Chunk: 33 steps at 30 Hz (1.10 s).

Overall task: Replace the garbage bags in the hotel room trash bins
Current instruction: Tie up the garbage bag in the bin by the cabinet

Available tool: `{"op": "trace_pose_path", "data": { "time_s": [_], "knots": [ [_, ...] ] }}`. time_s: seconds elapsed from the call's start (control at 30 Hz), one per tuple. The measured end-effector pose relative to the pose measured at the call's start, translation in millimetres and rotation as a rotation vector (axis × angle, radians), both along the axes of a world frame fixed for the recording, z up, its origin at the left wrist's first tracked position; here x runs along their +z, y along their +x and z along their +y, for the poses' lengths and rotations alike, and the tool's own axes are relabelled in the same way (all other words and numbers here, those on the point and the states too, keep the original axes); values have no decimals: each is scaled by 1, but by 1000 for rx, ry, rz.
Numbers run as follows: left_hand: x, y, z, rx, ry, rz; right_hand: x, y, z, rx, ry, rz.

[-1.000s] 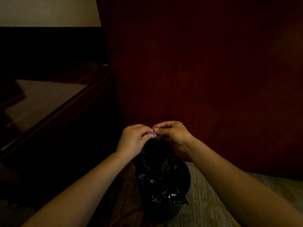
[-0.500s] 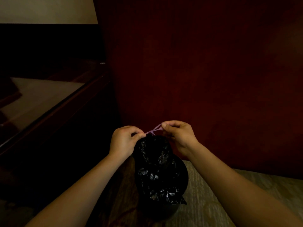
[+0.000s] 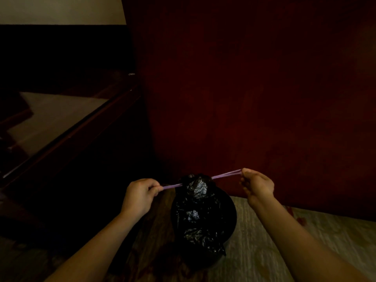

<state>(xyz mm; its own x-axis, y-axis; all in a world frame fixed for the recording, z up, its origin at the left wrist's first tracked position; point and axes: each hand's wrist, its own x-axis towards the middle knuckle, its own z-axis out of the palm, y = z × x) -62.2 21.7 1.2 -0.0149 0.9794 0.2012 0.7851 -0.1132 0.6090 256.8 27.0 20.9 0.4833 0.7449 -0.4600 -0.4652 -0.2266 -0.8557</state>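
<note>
Head view, dim room. I take the black trash bin [image 3: 230, 216] on the patterned carpet [image 3: 264, 251] as my landmark. Inside it sits the black garbage bag [image 3: 198, 212], its crumpled neck gathered into a bunch that rises above the bin's rim at the far side.

From that bunch a purple drawstring [image 3: 225, 174] runs out to both sides, taut and nearly level, a little higher on the right. My left hand [image 3: 140, 197], to the left of the bin and just above its rim, is curled into a closed fist, thumb and forefinger pinching the left end of the drawstring. My right hand [image 3: 257, 185], to the right of the bin and slightly higher, has its fingertips closed on the right end, which shows as two strands side by side; the remaining fingers are loosely bent. Both hands are clear of the bag itself and touch only the string.

Behind the bin stands a dark red panel [image 3: 254, 88], apparently upholstered or curtained; I cannot tell which. To the left of the bin a dark wooden tabletop [image 3: 53, 119] with a glossy surface runs away toward a pale wall [image 3: 61, 9].
</note>
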Motion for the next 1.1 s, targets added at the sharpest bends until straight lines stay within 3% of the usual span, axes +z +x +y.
{"op": "trace_pose_path", "data": {
  "time_s": [0.1,0.17,0.23,0.33,0.4,0.5,0.67,0.73,0.87,0.97,1.1],
  "knots": [
    [1,8,1,9,21,-61,1,4,0,49,22,-16],
    [2,16,1,3,2,-97,0,4,1,164,26,-128],
    [0,25,1,-5,-39,-110,-4,1,1,292,28,-363],
    [-2,35,0,19,-84,-127,-10,-4,2,496,135,-868],
    [-2,40,1,37,-64,-57,-11,-5,7,760,225,-1197],
    [2,50,-3,-38,-8,50,-17,-15,14,1195,116,-1419],
    [-6,68,1,-319,-143,392,-33,-32,24,1295,-62,-1467],
    [-13,73,10,-353,-235,396,-32,-38,26,1237,-66,-1367],
    [-27,76,27,-391,-375,75,-33,-49,26,1079,26,-1083],
    [-29,73,30,-337,-408,-171,-32,-49,24,1030,25,-1043],
    [-17,73,32,-300,-394,-286,-23,-49,22,942,61,-1018]
  ]
}}
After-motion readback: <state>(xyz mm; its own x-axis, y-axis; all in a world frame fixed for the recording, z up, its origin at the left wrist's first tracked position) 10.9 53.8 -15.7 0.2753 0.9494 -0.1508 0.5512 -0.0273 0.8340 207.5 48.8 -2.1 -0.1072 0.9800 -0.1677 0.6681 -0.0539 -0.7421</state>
